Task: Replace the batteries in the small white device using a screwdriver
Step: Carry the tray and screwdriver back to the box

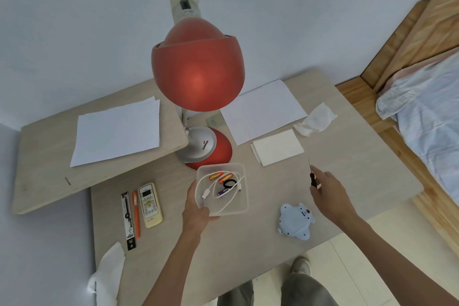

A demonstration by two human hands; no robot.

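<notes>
box in one hand, screwdriver in the other

nearest, a crumpled tissue (pixel 109 278) hangs over the front left corner of the bench (pixel 248 246). the small white device (pixel 295 222), pale and animal-shaped, lies by the front right edge, touched by neither of the hands. off to the left a remote control (pixel 150 205), an orange pen (pixel 136 213) and a packaged pen (pixel 128 218) lie side by side. the left hand (pixel 198 208) grips the near left corner of a clear plastic box (pixel 244 181); inside are two orange batteries (pixel 216 176), a white cable (pixel 223 207), a black ring and something small and purple. the right hand (pixel 327 191), well apart from the box and just beyond the device, pinches a black-handled screwdriver (pixel 312 177), tip pointing away. behind the box stands a red lamp (pixel 198 67), its shade hiding the middle of the bench. a folded napkin (pixel 278 146) and paper sheets (pixel 119 131) lie beyond; a bed (pixel 427 112) sits far right.
</notes>
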